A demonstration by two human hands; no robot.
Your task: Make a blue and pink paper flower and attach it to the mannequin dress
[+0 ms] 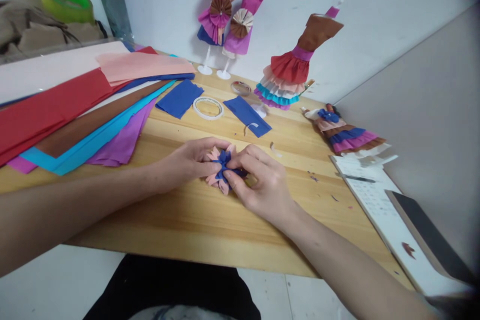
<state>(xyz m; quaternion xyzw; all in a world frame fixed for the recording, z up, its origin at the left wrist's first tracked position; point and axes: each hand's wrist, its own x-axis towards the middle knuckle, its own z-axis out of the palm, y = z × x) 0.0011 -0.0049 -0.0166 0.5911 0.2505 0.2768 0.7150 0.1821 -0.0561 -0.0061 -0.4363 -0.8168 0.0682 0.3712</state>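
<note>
A small paper flower [224, 164] with a blue centre and pink outer petals is held just above the wooden table. My left hand [191, 162] grips its left side, the thumb pressed on the petals. From the right, my right hand [258, 175] pinches the blue centre between thumb and fingers, which hide part of it. Beyond the hands lie a blue paper piece [180, 98], a white tape ring [208, 108] and another blue piece [247, 115] with a small white strip on it.
Stacked coloured paper [67, 105] covers the left side. Small mannequins in paper dresses [290, 67] stand at the back, with a clear tape roll [240, 88] near them. Another paper dress [348, 135] lies at right, above a white board [369, 195] and a dark tablet-like object [427, 235].
</note>
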